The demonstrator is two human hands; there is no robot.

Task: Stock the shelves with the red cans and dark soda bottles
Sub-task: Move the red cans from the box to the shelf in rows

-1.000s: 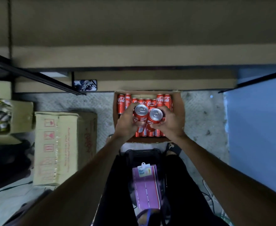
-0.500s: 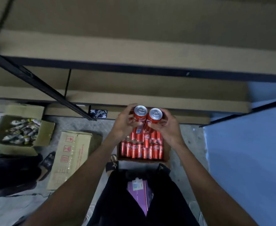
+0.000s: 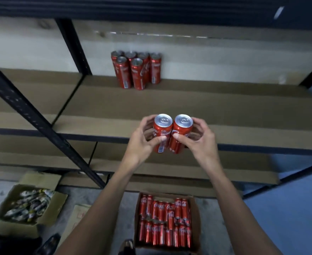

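Note:
My left hand (image 3: 142, 142) grips one tall red can (image 3: 162, 131) and my right hand (image 3: 199, 140) grips a second red can (image 3: 181, 133). The two cans are upright, side by side and touching, held in front of the edge of a brown shelf (image 3: 225, 107). At the back of that shelf stands a cluster of several red cans (image 3: 136, 70) against the wall. Below on the floor, an open cardboard box (image 3: 195, 218) holds several more red cans (image 3: 164, 223). No dark soda bottles are visible.
Black metal uprights (image 3: 41, 124) frame the shelf bay on the left. Lower shelves (image 3: 188, 170) run beneath my hands. An open box of mixed items (image 3: 28, 207) and a flattened carton (image 3: 77, 218) sit on the floor at left. A blue surface (image 3: 289, 199) lies to the right.
Both hands have lifted the two cans from the box on the floor up to shelf height. The view has tilted up, and the stocked cans on the shelf have come into sight.

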